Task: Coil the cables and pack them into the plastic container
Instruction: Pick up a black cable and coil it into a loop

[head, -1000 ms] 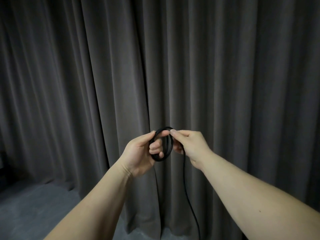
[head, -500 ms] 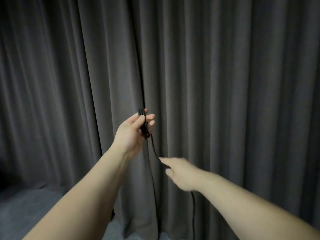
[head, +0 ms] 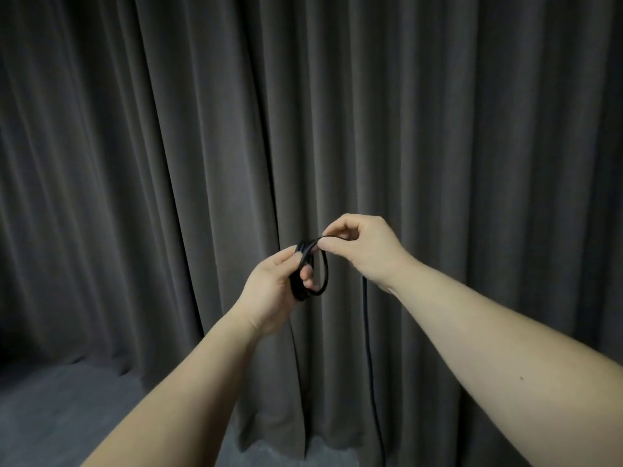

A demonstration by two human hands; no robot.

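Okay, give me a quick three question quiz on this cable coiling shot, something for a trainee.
1. True or false: the left hand holds the coil.
2. What does the right hand do with the cable?
A. pinches a strand at the top of the coil
B. rests open on the curtain
C. hangs idle
3. Fill in: the loose cable hangs down in front of the ____.

Key:
1. True; its fingers are curled through the loops.
2. A
3. curtain; the cable runs out of the bottom of the picture. The container is not in view.
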